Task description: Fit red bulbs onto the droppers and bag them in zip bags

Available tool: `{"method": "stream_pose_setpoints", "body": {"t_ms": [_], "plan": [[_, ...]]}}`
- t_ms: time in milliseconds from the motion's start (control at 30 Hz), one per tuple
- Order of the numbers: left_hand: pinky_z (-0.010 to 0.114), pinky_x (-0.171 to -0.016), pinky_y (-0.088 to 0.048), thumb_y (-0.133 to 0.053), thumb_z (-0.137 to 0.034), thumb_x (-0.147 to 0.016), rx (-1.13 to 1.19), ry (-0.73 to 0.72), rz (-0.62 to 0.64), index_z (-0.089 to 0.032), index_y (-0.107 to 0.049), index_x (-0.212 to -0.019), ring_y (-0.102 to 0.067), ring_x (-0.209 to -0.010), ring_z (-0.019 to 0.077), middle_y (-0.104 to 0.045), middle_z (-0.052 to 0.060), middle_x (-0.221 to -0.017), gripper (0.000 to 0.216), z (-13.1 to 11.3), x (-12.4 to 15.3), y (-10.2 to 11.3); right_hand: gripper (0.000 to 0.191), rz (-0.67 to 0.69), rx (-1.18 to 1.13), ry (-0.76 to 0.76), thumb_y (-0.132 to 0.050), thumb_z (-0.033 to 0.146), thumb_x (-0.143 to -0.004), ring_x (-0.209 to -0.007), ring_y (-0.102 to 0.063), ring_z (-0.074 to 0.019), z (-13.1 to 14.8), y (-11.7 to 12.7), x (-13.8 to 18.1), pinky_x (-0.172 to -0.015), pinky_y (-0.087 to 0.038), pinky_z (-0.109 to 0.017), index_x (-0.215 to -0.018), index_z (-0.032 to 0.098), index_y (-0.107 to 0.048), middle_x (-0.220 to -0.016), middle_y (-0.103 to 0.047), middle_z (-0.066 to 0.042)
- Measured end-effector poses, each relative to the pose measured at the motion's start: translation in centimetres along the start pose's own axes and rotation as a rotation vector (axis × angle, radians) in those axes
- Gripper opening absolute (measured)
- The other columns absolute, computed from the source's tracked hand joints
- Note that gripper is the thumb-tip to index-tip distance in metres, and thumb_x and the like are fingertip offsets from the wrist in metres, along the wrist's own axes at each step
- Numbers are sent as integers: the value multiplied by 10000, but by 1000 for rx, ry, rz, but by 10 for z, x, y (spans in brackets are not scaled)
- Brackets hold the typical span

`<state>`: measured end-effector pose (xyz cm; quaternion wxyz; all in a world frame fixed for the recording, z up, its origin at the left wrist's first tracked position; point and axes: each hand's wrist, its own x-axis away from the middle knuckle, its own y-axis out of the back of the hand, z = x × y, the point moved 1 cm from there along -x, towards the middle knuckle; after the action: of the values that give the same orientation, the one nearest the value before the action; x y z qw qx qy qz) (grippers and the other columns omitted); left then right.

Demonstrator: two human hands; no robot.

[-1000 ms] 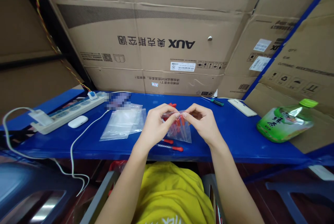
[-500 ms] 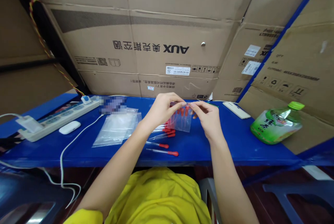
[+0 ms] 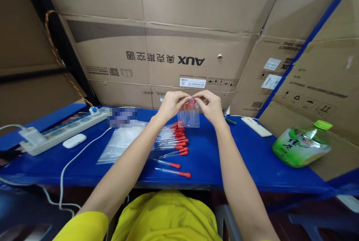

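Observation:
My left hand (image 3: 172, 104) and my right hand (image 3: 210, 107) pinch the top edge of a small clear plastic bag (image 3: 190, 118) that holds red-tipped droppers, lifted above the blue table (image 3: 241, 155). Both hands are closed on the bag's rim. Below the bag, a row of several loose glass droppers with red bulbs (image 3: 175, 142) lies on the table. Two more droppers (image 3: 174, 169) lie apart near the front edge. A stack of empty clear bags (image 3: 120, 142) lies to the left of my left forearm.
A white power strip (image 3: 60, 127) with plugs and a white earbud case (image 3: 74, 140) sit at the left, with a white cable (image 3: 66, 168) trailing off the edge. At the right are a green bottle (image 3: 301, 143), a white remote (image 3: 255, 126) and a small screwdriver (image 3: 230, 120). Cardboard boxes (image 3: 168, 57) form the back wall.
Both hands have raised the bag and carried it away from me, toward the boxes. The row of loose droppers under it is now uncovered.

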<state>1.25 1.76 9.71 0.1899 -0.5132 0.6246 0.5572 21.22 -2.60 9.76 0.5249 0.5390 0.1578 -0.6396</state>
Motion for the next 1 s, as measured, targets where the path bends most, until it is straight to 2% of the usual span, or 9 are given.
{"method": "stream_pose_setpoints", "body": {"t_ms": [133,233,333,433,533,700,900,1000], "plan": [[295,-809,-536,-593,-393,-1059,-10,2,-11,-193,-827,-1010,-762,-844,195,-831,76,-952,313,4,7,-1,137,-66,-13,40,-672,263,-986,-881,-718,-208,-1,-12,8,-807,-561,-328,-969,234,-805,-983,-774,-56],[295,-830,-538,-591,-389,-1061,11,5,-8,-192,-806,-1045,-762,-879,198,-825,72,-970,292,2,8,-2,166,-111,-8,-6,-652,308,-1005,-812,-715,-204,-2,-18,12,-776,-571,-330,-983,231,-796,-961,-785,-54],[291,-851,-539,-638,-393,-1038,55,4,-28,-183,-732,-1173,-747,-916,192,-802,72,-1025,267,0,8,-1,196,-153,-3,-63,-640,356,-1008,-798,-726,-211,-3,-21,14,-793,-585,-339,-997,226,-787,-961,-800,-55],[287,-839,-532,-624,-377,-1049,72,-12,-32,-174,-672,-1133,-715,-883,175,-766,67,-1010,225,-1,9,-1,215,-176,-13,-94,-635,380,-1006,-805,-742,-220,-2,-22,16,-805,-596,-343,-1006,224,-784,-956,-806,-57],[296,-846,-522,-567,-349,-1077,66,-44,-16,-178,-649,-1044,-692,-884,175,-743,68,-991,193,-2,10,-1,224,-176,-26,-106,-638,396,-1002,-821,-756,-228,-1,-22,17,-807,-605,-345,-1013,227,-785,-962,-808,-60],[314,-862,-511,-536,-343,-1089,59,-66,-21,-190,-638,-1060,-676,-926,186,-725,74,-1033,186,-4,9,-1,232,-178,-70,-107,-635,407,-1001,-872,-764,-234,3,-23,19,-803,-609,-345,-1071,238,-778,-1011,-806,-64],[312,-833,-495,-516,-368,-1096,36,-58,-14,-194,-623,-1046,-654,-894,184,-703,64,-992,211,-5,10,-1,212,-109,-67,-114,-644,409,-981,-651,-648,-168,5,-21,20,-600,-517,-288,-994,231,-758,-874,-759,-34],[310,-819,-484,-495,-363,-1102,-15,-83,17,-196,-610,-1030,-636,-881,182,-685,59,-979,216,-7,11,1,212,-62,-75,-141,-648,419,-976,-620,-629,-159,6,-20,20,-579,-495,-279,-1010,229,-735,-811,-729,-16]]}}
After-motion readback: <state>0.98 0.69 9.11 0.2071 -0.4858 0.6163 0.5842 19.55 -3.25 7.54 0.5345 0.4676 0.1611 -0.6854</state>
